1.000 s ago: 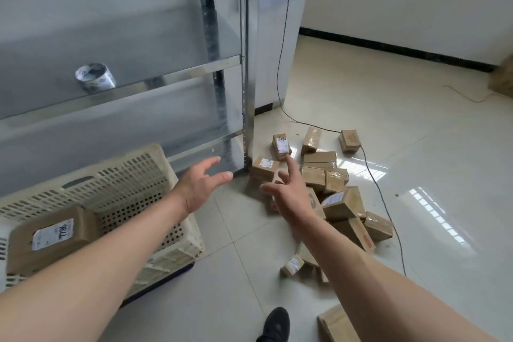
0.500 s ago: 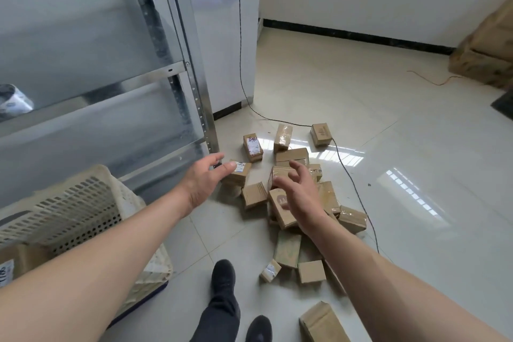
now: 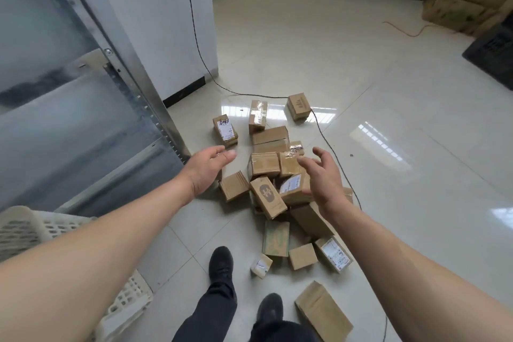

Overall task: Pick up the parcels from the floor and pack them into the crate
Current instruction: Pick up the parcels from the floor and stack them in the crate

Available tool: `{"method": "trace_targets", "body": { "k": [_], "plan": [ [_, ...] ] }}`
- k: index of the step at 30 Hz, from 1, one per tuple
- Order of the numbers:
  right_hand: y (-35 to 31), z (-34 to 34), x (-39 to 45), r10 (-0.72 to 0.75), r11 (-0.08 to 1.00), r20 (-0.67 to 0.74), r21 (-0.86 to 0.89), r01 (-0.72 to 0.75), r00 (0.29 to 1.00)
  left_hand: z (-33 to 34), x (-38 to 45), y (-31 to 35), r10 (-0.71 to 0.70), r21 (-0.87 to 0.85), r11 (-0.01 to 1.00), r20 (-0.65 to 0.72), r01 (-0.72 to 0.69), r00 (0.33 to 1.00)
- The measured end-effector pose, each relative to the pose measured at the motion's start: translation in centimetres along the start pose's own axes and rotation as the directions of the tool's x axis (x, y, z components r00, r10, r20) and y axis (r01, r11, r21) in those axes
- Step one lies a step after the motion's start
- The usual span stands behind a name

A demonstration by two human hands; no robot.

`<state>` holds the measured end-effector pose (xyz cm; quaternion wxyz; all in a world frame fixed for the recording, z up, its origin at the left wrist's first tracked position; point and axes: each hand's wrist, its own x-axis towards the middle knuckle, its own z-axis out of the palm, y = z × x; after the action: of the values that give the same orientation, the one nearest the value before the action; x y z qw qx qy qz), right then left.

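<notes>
Above the parcels (image 3: 277, 175) on the floor — left hand (image 3: 206, 168), right hand (image 3: 322, 175), both spread, empty.

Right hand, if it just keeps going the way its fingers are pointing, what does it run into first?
Probably the parcel with the white label at the top of the pile, just under the open right hand. The fingers curl forward and down over it. Depth is unclear from one view, so the taped parcel behind could come first.

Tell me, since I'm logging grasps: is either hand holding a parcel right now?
No, the left hand and the right hand are both open and empty, spread above the pile of parcels on the floor.
</notes>
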<state>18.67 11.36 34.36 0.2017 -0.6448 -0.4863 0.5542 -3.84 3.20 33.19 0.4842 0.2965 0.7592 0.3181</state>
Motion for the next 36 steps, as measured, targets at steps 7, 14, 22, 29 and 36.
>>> {"method": "trace_targets", "body": {
  "k": [7,14,22,29,36],
  "plan": [
    [5.8,-1.0,5.9,0.125,0.992,-0.041,0.011,-0.125,0.991,5.0,5.8,-1.8,-0.053,0.08,0.996,0.11,0.045,0.993],
    [14.6,-2.4,13.2,0.208,0.978,-0.077,-0.004,-0.209,0.975,13.5,12.3,-6.2,-0.13,0.128,0.986,0.174,0.109,0.976],
    [26.8,-1.6,22.2,0.266,0.962,-0.033,-0.057,-0.268,0.963,22.9,21.5,-14.4,-0.217,0.108,0.974,0.177,0.2,0.96],
    [37.9,3.9,27.0,0.372,0.928,0.02,-0.037,-0.371,0.928,26.3,30.3,-21.8,-0.173,0.308,0.943,0.135,0.125,0.976],
    [44.5,8.8,29.8,0.527,0.847,0.005,0.078,-0.525,0.85,28.0,36.3,-27.5,-0.22,0.388,0.91,0.148,0.148,0.964]
  ]
}}
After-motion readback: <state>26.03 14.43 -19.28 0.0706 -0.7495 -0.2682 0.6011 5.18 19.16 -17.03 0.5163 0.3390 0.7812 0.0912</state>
